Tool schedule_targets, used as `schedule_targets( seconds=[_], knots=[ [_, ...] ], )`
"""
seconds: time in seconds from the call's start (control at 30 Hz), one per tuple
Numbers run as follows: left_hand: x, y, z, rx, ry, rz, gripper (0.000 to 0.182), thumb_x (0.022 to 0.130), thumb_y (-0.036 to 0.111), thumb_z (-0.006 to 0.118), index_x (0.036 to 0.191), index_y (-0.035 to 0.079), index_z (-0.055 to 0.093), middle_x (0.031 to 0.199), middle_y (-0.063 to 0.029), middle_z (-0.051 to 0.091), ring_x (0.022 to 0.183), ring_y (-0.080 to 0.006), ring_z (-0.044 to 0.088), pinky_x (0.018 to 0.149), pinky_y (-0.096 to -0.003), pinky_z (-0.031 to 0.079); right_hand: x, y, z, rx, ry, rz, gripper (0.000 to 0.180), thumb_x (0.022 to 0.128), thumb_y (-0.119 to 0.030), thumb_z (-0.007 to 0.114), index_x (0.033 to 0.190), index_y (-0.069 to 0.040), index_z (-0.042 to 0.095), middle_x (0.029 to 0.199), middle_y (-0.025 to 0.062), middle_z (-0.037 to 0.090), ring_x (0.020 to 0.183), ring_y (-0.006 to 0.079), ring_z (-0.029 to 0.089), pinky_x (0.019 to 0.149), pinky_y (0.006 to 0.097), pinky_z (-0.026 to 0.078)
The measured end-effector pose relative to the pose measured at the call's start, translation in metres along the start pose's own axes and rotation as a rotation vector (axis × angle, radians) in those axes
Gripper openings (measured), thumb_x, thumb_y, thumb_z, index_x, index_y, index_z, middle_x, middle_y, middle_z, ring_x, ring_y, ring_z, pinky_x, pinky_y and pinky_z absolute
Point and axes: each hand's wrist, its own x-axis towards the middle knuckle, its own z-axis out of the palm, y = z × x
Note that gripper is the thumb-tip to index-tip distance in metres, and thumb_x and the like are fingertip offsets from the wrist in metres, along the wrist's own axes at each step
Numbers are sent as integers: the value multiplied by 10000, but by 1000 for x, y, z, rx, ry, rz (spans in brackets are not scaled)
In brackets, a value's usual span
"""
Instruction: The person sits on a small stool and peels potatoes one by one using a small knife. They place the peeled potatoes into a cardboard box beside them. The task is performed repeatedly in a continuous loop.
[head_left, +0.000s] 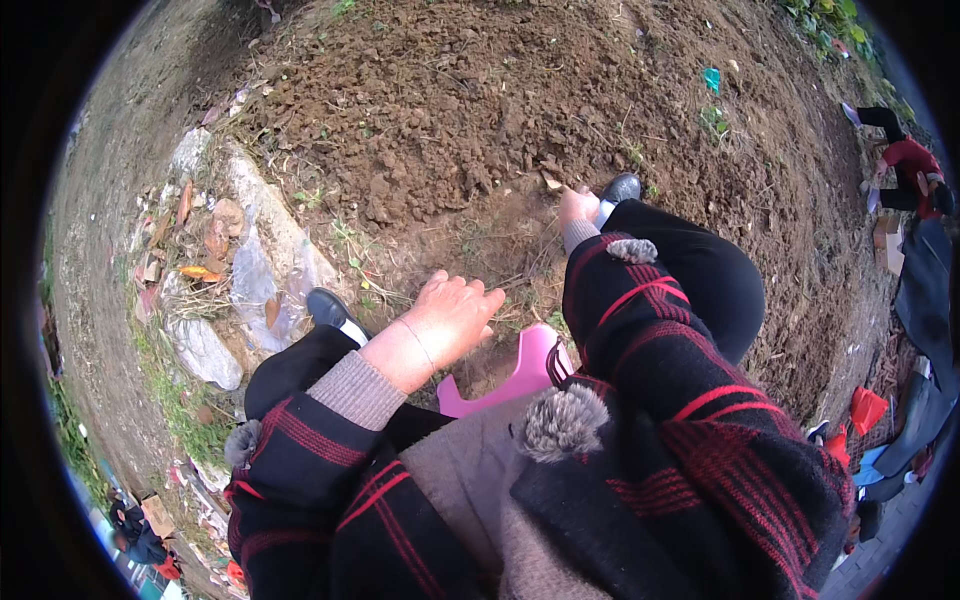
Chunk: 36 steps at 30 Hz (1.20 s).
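Observation:
My left hand (456, 306) is held palm down above the ground between my knees, its fingers partly bent and apart, with nothing seen in them. My right hand (579, 206) reaches farther forward beside my right shoe (621, 187). Its fingers are mostly hidden; a small brown flat piece (552, 181) lies just past them, and whether they touch it I cannot tell. Loose brown soil (420, 127) spreads before me. Below my left hand, part of a pink plastic stool (536, 360) shows between my legs.
At left lie pale stones (202, 352), clear plastic film (259, 277) and dry leaves. My left shoe (334, 309) stands beside them. A green scrap (712, 79) lies on the soil. Other people crouch or sit at the far right (909, 169) and lower left (139, 536), near cardboard boxes.

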Motion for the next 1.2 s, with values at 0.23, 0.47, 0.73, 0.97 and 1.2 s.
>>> schedule_targets(
  seconds=[0.23, 0.47, 0.73, 0.97, 1.2],
  knots=[
    [-8, -4, 8, -61, 63, -2, 485, 738, 244, 695, 1171, 97, 534, 926, -70, 592, 933, -240, 592, 833, -388, 425, -19, 36, 16, 62, 16, -55, 248, 757, -228, 646, 979, -121, 674, 865, 107, 695, 832, 278, 669, 747, 388, 510],
    [-10, -3, 9, -41, 113, -6, 411, 738, 258, 697, 1086, 89, 557, 910, -92, 609, 924, -263, 596, 848, -417, 416, 19, 47, 19, 253, -53, -41, 149, 737, -141, 637, 848, -46, 663, 701, 39, 648, 621, 157, 593, 582, 333, 466],
    [-17, 5, 4, 28, 166, 30, 384, 735, 270, 701, 1044, 104, 547, 866, -72, 613, 875, -265, 622, 774, -413, 451, 148, 88, 43, 1438, -1097, -285, 165, 809, -42, 572, 664, -26, 496, 574, 123, 503, 476, 244, 522, 538, 414, 490],
    [-21, 3, -1, 76, 118, -18, 379, 754, 308, 695, 1043, 112, 549, 872, -85, 643, 861, -284, 639, 755, -438, 470, 163, 55, -9, 1048, -1405, 375, 282, 844, -322, 480, 797, -49, 530, 578, 143, 506, 508, 336, 530, 463, 498, 409],
    [-25, 4, -6, 26, 105, -48, 314, 785, 312, 669, 1019, 116, 597, 912, -80, 666, 933, -268, 637, 836, -452, 439, 81, 11, -12, 147, -610, -51, 288, 826, -335, 526, 740, -60, 517, 582, 99, 490, 476, 297, 501, 410, 444, 372]
  ],
)
